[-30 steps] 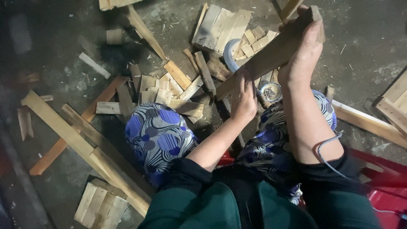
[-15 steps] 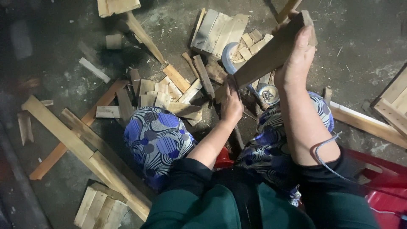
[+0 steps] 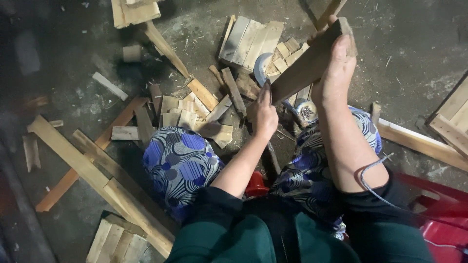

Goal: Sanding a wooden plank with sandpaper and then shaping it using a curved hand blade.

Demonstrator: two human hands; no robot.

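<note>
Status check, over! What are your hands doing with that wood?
Right hand grips the wooden plank, tilted. Left hand at its lower end. Wood scraps and blue tape roll underneath.

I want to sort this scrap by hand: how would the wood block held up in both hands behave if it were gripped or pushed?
The wood block looks stiff: it spans straight between the right hand and left hand without sagging. Its flat faces suggest it would slide, not roll. The rough-sawn surface probably grips well, though splinters seem likely.
</note>
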